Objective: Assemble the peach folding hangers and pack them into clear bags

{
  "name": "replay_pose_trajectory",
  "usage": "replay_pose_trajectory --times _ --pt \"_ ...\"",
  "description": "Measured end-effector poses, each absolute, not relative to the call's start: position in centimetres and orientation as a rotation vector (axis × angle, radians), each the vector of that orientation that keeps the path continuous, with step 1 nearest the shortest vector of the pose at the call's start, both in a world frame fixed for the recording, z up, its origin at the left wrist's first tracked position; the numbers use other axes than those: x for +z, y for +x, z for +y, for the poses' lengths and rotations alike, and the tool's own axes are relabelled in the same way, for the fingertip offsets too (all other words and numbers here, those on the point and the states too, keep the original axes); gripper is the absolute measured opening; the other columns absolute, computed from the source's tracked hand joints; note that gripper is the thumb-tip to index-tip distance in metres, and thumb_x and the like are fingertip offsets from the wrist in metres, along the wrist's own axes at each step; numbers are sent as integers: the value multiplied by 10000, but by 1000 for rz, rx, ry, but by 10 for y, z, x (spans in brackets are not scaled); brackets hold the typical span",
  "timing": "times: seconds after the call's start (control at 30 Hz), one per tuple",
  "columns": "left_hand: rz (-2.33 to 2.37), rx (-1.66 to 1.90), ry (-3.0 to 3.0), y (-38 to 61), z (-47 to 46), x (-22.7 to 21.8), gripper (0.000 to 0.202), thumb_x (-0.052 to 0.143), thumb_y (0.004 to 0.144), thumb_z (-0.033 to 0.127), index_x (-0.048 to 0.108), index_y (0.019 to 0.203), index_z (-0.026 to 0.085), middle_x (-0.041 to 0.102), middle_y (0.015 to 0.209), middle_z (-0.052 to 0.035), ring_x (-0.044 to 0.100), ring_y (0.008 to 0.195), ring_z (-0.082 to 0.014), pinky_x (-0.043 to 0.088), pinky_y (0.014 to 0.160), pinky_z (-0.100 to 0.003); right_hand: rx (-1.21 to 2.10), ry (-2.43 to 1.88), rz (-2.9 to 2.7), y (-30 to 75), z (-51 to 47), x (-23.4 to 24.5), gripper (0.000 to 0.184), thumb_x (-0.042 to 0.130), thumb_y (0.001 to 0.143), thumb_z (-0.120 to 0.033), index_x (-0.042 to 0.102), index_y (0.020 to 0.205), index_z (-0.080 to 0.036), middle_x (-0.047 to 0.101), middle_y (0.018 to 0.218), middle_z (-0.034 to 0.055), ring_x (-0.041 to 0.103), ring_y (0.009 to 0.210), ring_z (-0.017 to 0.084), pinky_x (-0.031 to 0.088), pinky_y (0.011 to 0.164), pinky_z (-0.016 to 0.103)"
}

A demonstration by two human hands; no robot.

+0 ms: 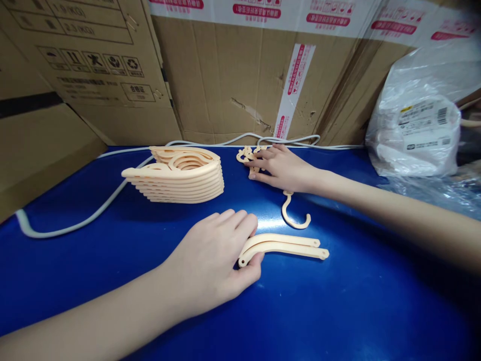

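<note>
Nearest: our left forearm (pixel 93 316), its left hand (pixel 218 250) pinching paired curved bars (pixel 289 245) over the blue table (pixel 361 311). Our right hand (pixel 287 168) is at the small pieces (pixel 244 154); whether pinching one, we cannot tell. Probably part-picking; next calls for a fine fingertip pinch.

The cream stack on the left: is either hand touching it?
No, the left hand holds two curved pieces and the right hand is at small parts, both apart from the stack.

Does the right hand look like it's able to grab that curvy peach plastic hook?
Probably yes. The right hand seems to touch small peach plastic pieces, but the hook lies near its wrist, with nothing visible covering the hook's curve.
</note>
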State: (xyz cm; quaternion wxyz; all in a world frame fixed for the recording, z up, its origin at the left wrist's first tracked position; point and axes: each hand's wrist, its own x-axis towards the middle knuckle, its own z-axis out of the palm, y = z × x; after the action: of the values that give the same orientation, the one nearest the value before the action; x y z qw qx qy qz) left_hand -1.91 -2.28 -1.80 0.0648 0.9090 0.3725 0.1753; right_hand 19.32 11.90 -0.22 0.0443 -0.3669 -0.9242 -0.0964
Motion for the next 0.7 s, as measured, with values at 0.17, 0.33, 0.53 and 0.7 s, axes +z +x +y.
replay_pose_trajectory --times 0.17,0.33,0.53,0.7 --pt "1127 463 2739 -18 -23 -14 120 554 909 257 483 821 215 526 741 20 465 637 -172 293 593 -317 -327 -1088 -2824 193 103 -5 447 402 1077 -341 667 1373 -137 634 1406 204 576 1296 357 329 1135 559" --pt "1132 512 2747 -19 -23 -15 115 543 906 264 481 821 215 516 736 23 450 631 -173 289 591 -321 -367 -986 -2820 199 92 -9 449 408 1079 -333 636 1388 -100 603 1463 205 538 1372 352 250 1202 630" --pt "1125 493 2743 -20 -22 -18 112 534 907 271 484 823 217 529 745 20 456 640 -176 300 595 -324 -350 -861 -2831 206 87 -12 485 382 1090 -359 616 1394 -62 607 1468 196 521 1404 360 203 1215 699" --pt "1129 558 2755 -20 -22 -22 115 516 909 281 467 822 225 529 747 22 450 640 -177 298 596 -328 -344 -831 -2840 208 81 -12 521 380 1091 -397 606 1400 -44 592 1476 222 516 1414 368 198 1216 703"
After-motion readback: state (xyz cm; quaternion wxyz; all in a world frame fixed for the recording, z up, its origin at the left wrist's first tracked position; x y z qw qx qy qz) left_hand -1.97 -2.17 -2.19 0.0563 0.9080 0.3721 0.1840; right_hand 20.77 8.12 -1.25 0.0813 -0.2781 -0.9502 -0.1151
